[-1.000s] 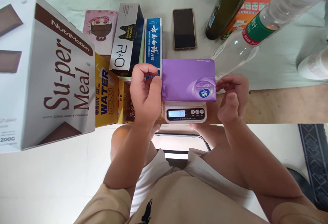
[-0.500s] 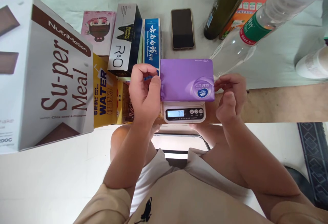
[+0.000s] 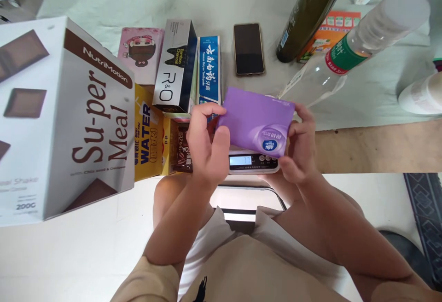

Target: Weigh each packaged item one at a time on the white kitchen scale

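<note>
A purple tissue pack is held between both hands, turned at a slant above a small white kitchen scale. Curled at the pack's left edge, my left hand has its index finger and thumb against the corner. My right hand grips the right edge, thumb near the lower corner and fingers around the side. The scale's lit display seems to read 77; the pack hides most of its platform.
Left stand a large Su-per Meal box, a yellow box, a pink box, a black-and-white box and a toothpaste box. A phone lies behind. Right are a dark bottle and a clear bottle.
The tissue pack has gone from square on the scale to slanted and raised, its right side swung toward me. My right hand has closed on its edge. The view has shifted slightly.
</note>
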The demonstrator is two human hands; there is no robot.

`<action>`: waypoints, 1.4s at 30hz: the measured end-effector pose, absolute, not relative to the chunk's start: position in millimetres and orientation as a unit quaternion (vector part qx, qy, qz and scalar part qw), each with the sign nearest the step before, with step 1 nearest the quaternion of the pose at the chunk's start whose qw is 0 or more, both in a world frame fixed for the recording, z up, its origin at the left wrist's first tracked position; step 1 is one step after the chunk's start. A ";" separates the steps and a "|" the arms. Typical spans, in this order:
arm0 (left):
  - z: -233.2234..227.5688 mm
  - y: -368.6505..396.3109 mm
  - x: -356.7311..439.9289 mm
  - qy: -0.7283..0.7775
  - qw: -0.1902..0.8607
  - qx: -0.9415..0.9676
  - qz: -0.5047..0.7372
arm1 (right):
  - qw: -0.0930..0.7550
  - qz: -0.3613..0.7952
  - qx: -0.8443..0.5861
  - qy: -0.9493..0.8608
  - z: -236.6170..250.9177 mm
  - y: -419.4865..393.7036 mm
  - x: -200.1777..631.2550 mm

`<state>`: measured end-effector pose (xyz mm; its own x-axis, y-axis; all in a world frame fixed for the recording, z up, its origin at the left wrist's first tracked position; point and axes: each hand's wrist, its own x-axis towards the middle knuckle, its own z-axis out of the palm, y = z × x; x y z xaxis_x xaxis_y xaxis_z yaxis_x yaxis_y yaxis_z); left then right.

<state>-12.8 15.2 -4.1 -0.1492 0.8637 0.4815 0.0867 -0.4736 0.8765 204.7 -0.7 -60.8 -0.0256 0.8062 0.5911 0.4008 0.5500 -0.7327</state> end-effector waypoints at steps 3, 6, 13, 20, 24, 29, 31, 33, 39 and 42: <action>-6.3 10.9 -14.3 0.394 0.300 0.594 0.634 | 0.538 0.172 -0.395 -0.724 -56.7 0.8 196.6; -5.3 8.4 -16.7 0.367 0.301 0.592 0.651 | 0.559 0.152 -0.396 -0.713 -48.4 2.6 190.4; 18.3 5.5 -13.4 0.350 0.202 0.561 0.723 | 0.631 0.067 -0.410 -0.655 0.6 2.5 169.3; 38.9 7.4 -14.5 0.310 0.121 0.478 0.813 | 0.614 0.086 -0.396 -0.677 79.1 72.3 103.5; 30.9 6.8 -25.7 0.332 0.275 0.451 0.781 | 0.575 0.177 -0.373 -0.707 72.0 140.8 68.1; 34.1 8.3 -45.8 0.318 0.543 0.354 0.692 | 0.459 0.194 -0.386 -0.776 58.1 183.8 50.2; 37.5 10.7 -51.5 0.312 0.562 0.344 0.684 | 0.435 0.203 -0.382 -0.790 56.5 190.6 48.5; 38.2 13.9 -54.4 0.318 0.569 0.339 0.678 | 0.417 0.213 -0.380 -0.798 54.6 195.8 47.9; 31.3 21.5 -57.9 0.307 0.596 0.335 0.662 | 0.401 0.245 -0.371 -0.801 48.1 202.5 46.2; 33.8 22.7 -59.7 0.304 0.598 0.332 0.663 | 0.406 0.239 -0.371 -0.800 49.0 196.1 47.0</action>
<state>-59.7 22.7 33.8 -0.0640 0.9950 0.0762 -0.5917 -0.0993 0.8000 47.0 196.1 49.0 -0.3948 0.7883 0.4718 0.4000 0.6098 -0.6842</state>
